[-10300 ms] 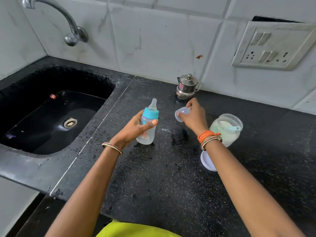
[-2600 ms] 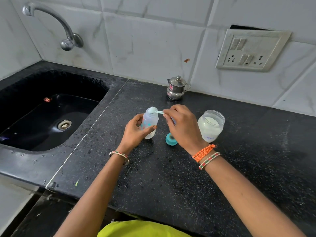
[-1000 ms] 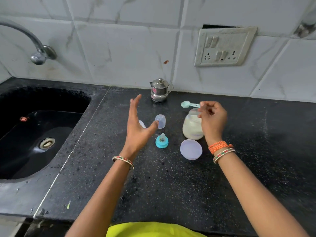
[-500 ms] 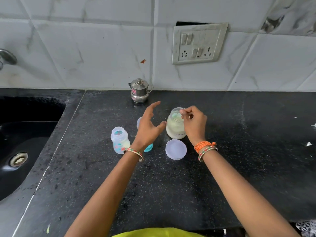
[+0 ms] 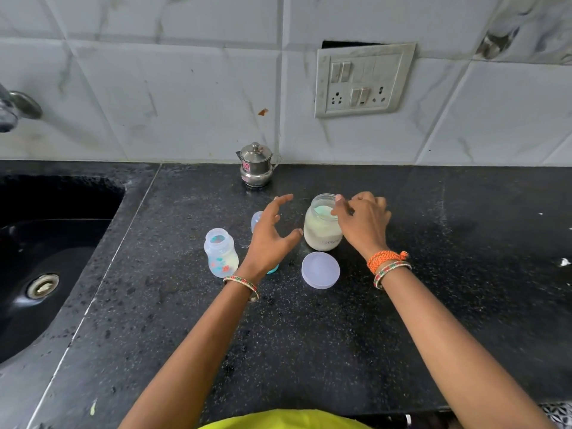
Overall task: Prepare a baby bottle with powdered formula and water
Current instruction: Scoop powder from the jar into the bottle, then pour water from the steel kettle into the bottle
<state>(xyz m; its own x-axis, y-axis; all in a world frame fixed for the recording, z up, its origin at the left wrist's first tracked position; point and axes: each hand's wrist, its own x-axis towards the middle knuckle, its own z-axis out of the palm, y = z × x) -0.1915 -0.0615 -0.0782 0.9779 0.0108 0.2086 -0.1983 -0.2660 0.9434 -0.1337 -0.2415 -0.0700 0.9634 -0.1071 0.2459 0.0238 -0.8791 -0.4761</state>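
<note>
The small clear baby bottle [image 5: 220, 253] stands uncapped on the black counter [image 5: 309, 335], with pale powder at its bottom. My left hand [image 5: 272, 236] hovers to its right, empty, fingers spread. It partly hides the teal nipple ring [image 5: 274, 269] and the clear cap [image 5: 256, 219]. The open formula jar [image 5: 323, 233] stands right of that hand. My right hand [image 5: 363, 222] is at the jar's mouth, fingertips pinched on the teal scoop [image 5: 322, 210], whose bowl lies inside the jar.
The jar's pale round lid [image 5: 320, 270] lies flat in front of the jar. A small steel pot [image 5: 257, 168] stands by the tiled wall. The black sink [image 5: 46, 258] and tap [image 5: 15, 108] are at the left, a switch plate [image 5: 362, 80] above.
My right hand has carried the scoop from the bottle to the jar and lowered it inside. My left hand let go of the bottle and drifted right. My view shifted right.
</note>
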